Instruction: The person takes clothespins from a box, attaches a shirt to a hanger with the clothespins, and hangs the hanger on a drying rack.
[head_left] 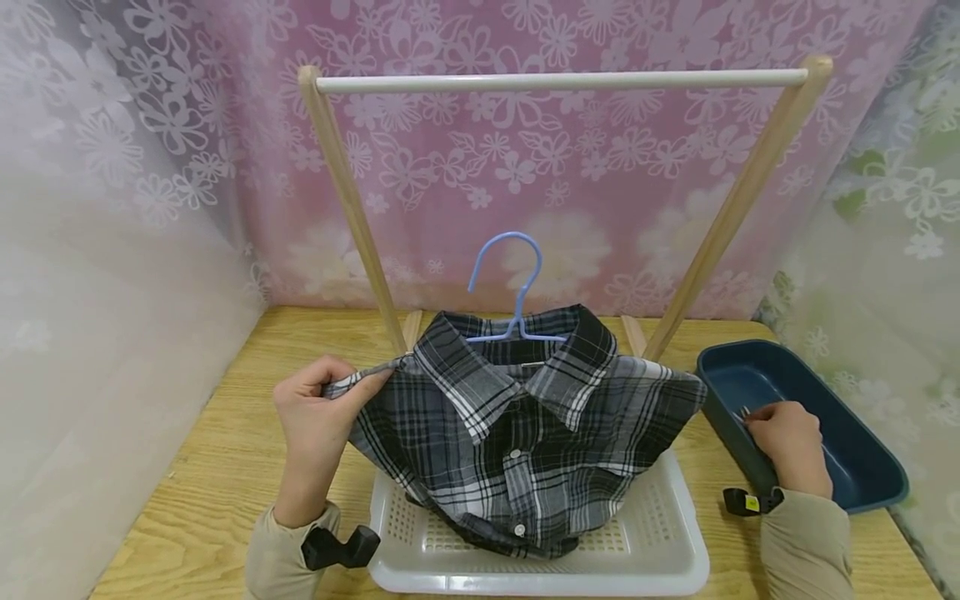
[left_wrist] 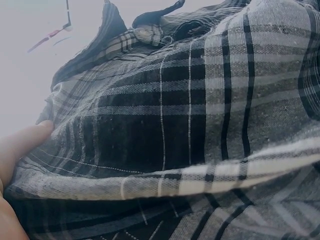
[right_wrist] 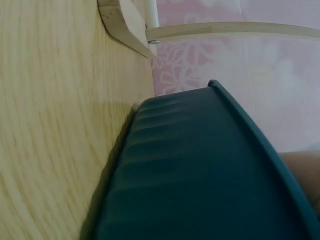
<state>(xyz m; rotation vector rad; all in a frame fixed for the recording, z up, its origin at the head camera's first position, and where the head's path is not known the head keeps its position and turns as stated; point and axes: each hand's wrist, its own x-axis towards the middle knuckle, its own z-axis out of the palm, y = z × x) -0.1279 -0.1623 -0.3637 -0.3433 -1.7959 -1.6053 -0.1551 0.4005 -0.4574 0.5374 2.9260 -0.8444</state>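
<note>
My left hand [head_left: 315, 433] pinches the shoulder of a grey, black and white plaid shirt [head_left: 450, 458], thumb on the front of the cloth. Inside the collar sits a light blue hanger [head_left: 519, 308], its hook standing up above the neck. The shirt's lower part bunches down into a white perforated basket [head_left: 540, 582]. At the right, my right hand [head_left: 791, 442] reaches over the near-left wall of a dark teal bin [head_left: 847, 433]. Its curled fingertips pinch a small silvery piece [head_left: 744, 412], too small to name. In the right wrist view the bin's outer wall [right_wrist: 165, 160] hides most of that hand.
A wooden rack with a white crossbar [head_left: 562, 81] stands behind the shirt, its slanted posts [head_left: 720, 233] on either side. Floral curtains [head_left: 480, 167] hang around the wooden table [head_left: 217, 442]. Each wrist carries a black camera mount [head_left: 341, 547].
</note>
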